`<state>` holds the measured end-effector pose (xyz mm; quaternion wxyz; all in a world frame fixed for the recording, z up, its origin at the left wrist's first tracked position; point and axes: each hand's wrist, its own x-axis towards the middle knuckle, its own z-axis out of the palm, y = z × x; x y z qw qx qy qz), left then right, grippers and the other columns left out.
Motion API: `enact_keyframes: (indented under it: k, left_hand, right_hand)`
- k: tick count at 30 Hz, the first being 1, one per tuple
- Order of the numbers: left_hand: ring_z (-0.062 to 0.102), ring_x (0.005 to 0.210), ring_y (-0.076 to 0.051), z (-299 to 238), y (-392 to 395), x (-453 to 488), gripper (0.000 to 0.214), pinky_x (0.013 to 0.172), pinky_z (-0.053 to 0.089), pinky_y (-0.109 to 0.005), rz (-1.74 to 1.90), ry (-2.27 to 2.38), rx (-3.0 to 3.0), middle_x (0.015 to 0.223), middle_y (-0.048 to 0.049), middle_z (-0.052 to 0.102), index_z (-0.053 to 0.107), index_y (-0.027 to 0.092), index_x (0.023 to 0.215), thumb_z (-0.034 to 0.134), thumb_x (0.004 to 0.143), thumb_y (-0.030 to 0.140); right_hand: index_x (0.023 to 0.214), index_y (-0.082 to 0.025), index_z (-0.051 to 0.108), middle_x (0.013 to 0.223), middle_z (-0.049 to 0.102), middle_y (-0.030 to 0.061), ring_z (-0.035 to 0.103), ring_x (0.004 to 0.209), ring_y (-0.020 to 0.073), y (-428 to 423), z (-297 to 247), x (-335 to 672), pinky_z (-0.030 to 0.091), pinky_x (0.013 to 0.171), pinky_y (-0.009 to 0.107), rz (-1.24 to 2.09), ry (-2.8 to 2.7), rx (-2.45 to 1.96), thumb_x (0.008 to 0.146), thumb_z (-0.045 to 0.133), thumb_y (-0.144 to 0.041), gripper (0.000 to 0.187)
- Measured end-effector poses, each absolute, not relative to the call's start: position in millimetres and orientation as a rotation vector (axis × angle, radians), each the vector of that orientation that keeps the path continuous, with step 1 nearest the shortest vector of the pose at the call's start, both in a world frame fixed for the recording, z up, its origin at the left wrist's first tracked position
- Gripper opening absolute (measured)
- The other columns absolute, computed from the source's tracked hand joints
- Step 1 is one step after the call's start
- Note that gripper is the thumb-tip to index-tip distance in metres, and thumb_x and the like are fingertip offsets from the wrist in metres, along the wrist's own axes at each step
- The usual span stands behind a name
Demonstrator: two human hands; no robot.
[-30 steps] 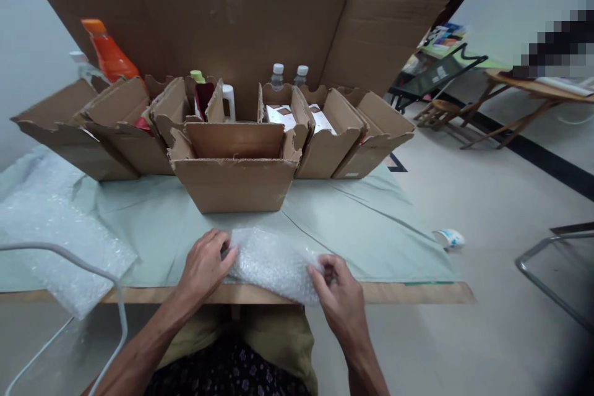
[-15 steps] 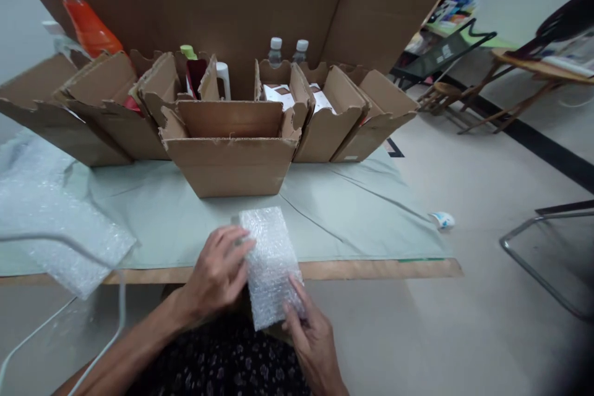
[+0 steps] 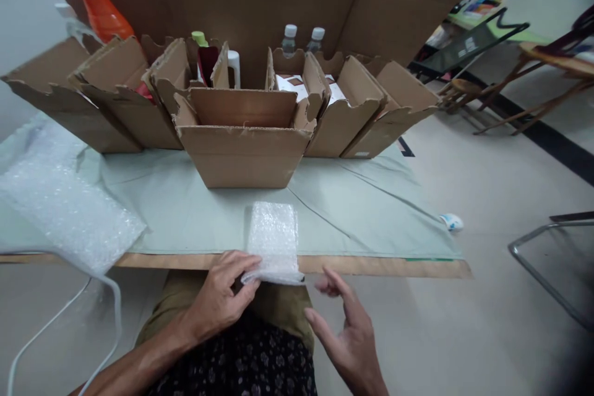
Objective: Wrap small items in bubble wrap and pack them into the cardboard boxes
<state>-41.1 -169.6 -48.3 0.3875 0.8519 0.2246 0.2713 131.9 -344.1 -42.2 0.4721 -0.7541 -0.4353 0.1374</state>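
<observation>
A small packet wrapped in bubble wrap lies lengthwise at the table's near edge, its end hanging over the rim. My left hand pinches that near end between thumb and fingers. My right hand hovers just right of the packet, below the table edge, fingers spread and holding nothing. An open cardboard box stands straight behind the packet.
A row of open cardboard boxes holds bottles and cartons against a tall cardboard sheet. A loose sheet of bubble wrap lies at the left. A white cable hangs off the table's left. Chairs stand on the floor to the right.
The packet was turned from crosswise to lengthwise, then laid down at the table edge. My right hand has let go of it and drawn back to the right; my left hand still holds its end.
</observation>
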Motion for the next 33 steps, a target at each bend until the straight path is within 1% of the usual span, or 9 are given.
enact_keyframes:
  k: [3,7,11,16,20,23,26,29,33]
  left_hand:
    - [0.068,0.097,-0.022,-45.6,-167.2,-38.4,0.028,0.085,0.056,-0.038,0.627,0.656,2.172,0.105,-0.0098,0.074,0.065,0.019,0.12,0.057,0.093,0.021]
    - [0.067,0.09,-0.02,-46.5,-165.5,-33.7,0.034,0.08,0.058,-0.036,0.7,0.696,2.229,0.1,-0.0069,0.072,0.059,0.021,0.127,0.057,0.094,0.02]
    - [0.06,0.108,-0.024,-45.2,-167.0,-34.5,0.045,0.092,0.054,-0.043,1.018,0.58,2.43,0.115,-0.0125,0.064,0.053,0.019,0.133,0.062,0.09,0.011]
    - [0.057,0.114,-0.03,-50.1,-165.5,-34.7,0.038,0.098,0.047,-0.051,0.755,0.392,2.673,0.121,-0.0138,0.064,0.06,0.016,0.124,0.066,0.086,0.014]
    - [0.058,0.111,-0.028,-53.2,-158.2,-30.4,0.035,0.098,0.046,-0.049,0.642,0.395,2.658,0.121,-0.0126,0.066,0.06,0.015,0.121,0.061,0.087,0.009]
    - [0.059,0.107,-0.026,-47.2,-152.1,-28.0,0.028,0.097,0.045,-0.047,0.666,0.34,2.602,0.115,-0.0106,0.069,0.062,0.016,0.114,0.059,0.087,0.008]
    - [0.061,0.095,-0.023,-37.7,-146.8,-25.5,0.021,0.09,0.047,-0.043,0.68,0.337,2.487,0.1,-0.0066,0.072,0.064,0.017,0.106,0.058,0.088,0.009]
    - [0.062,0.079,-0.02,-32.4,-141.4,-20.4,0.015,0.076,0.049,-0.036,0.678,0.396,2.41,0.084,-0.003,0.071,0.064,0.018,0.106,0.058,0.092,0.016]
    - [0.066,0.082,-0.022,-37.0,-133.3,-6.3,0.018,0.076,0.053,-0.037,0.611,0.606,2.512,0.092,-0.0059,0.07,0.065,0.017,0.11,0.06,0.094,0.024]
  right_hand:
    - [0.147,-0.022,0.047,0.128,0.067,0.0125,0.064,0.115,0.0289,-323.4,-40.0,143.9,0.052,0.101,0.046,0.324,-1.256,-1.859,0.083,0.075,-0.035,0.071]
    - [0.141,-0.022,0.055,0.109,0.075,0.008,0.069,0.09,0.0221,-290.8,-45.8,142.3,0.058,0.083,0.038,0.443,-1.269,-1.91,0.093,0.06,-0.029,0.049]
    - [0.138,-0.021,0.057,0.119,0.074,0.008,0.069,0.085,0.0229,-275.1,-47.2,140.4,0.057,0.081,0.04,0.416,-1.359,-2.047,0.092,0.058,-0.027,0.046]
    - [0.134,-0.02,0.056,0.116,0.075,0.0088,0.07,0.082,0.0222,-278.1,-44.2,142.3,0.056,0.079,0.039,0.232,-1.476,-2.015,0.094,0.056,-0.024,0.04]
    - [0.137,-0.019,0.054,0.117,0.07,0.0147,0.065,0.105,0.0298,-293.4,-32.5,142.0,0.051,0.089,0.046,-0.21,-1.525,-1.985,0.093,0.064,-0.027,0.046]
    - [0.133,-0.02,0.057,0.132,0.064,0.0154,0.058,0.121,0.0329,-296.4,-23.8,142.6,0.043,0.101,0.052,-0.155,-1.814,-1.901,0.09,0.064,-0.019,0.043]
    - [0.123,-0.019,0.061,0.117,0.072,0.0101,0.064,0.106,0.0265,-288.1,-22.8,147.5,0.047,0.093,0.046,0.112,-1.915,-1.822,0.09,0.054,-0.008,0.036]
    - [0.124,-0.02,0.059,0.104,0.075,0.0067,0.065,0.088,0.0209,-280.0,-25.7,154.5,0.05,0.082,0.039,0.268,-1.778,-1.809,0.093,0.05,-0.009,0.033]
    - [0.128,-0.018,0.058,0.11,0.072,0.0112,0.065,0.091,0.0258,-274.7,-27.2,161.0,0.051,0.081,0.043,0.153,-1.702,-2.04,0.097,0.054,-0.023,0.032]
